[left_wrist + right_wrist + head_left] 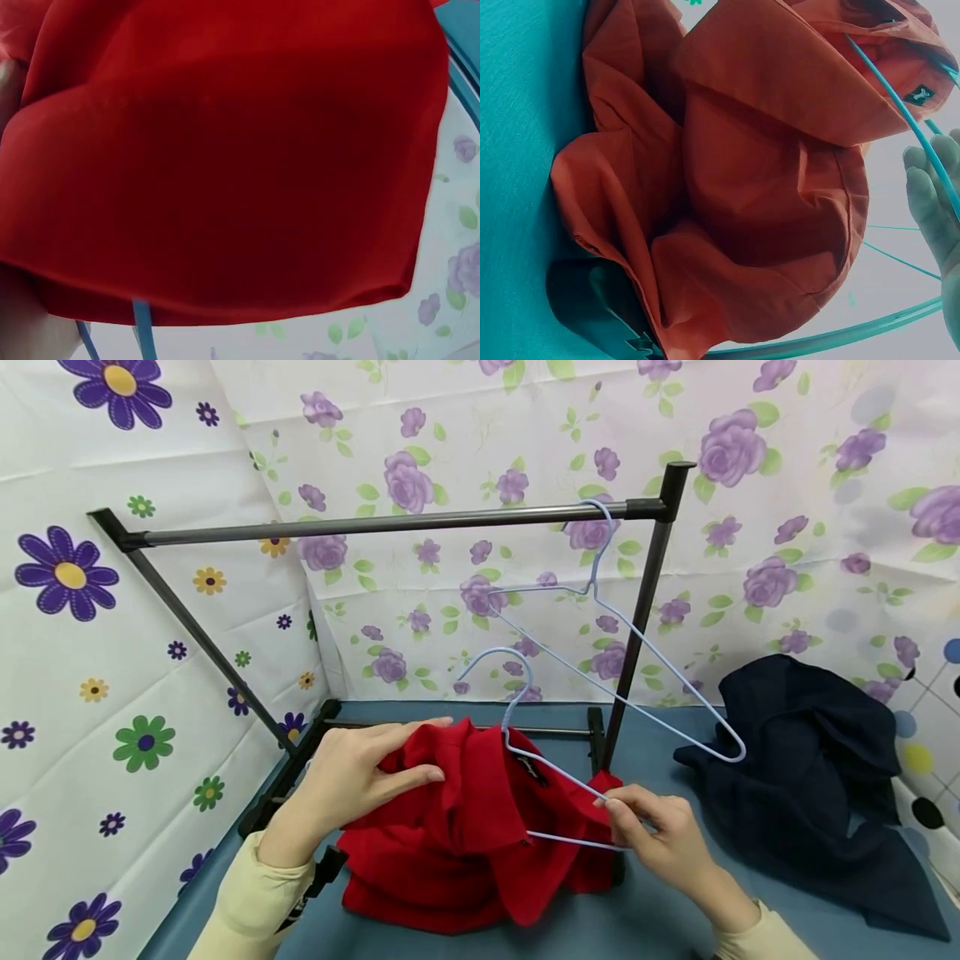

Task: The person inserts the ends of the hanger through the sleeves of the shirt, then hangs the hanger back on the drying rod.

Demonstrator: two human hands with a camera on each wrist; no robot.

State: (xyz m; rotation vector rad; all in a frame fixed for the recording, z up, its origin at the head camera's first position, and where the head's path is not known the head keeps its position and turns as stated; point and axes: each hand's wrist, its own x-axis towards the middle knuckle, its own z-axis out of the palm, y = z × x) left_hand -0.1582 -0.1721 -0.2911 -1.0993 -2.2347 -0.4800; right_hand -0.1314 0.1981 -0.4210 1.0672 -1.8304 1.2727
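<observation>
A red collared shirt [465,793] lies bunched over the table in the head view. My left hand [367,777] holds it near the shoulder, thumb in front and the other fingers partly hidden by cloth. In the left wrist view the red shirt [240,180] hides most of that hand. A light blue hanger [558,770] is partly inside the shirt's neck, its hook standing above the collar. With thumb and fingers, my right hand [663,835] pinches the hanger's right end, which sticks out of the neck. The right wrist view shows the hanger [900,105] running into the collar beside a dark label.
A dark metal rack [390,525] stands behind the shirt. On its bar, near the right post, hangs another blue hanger [667,664] without clothing. A dark navy garment [795,793] lies heaped at the right of the blue table [667,910]. Flowered sheets enclose the back and left.
</observation>
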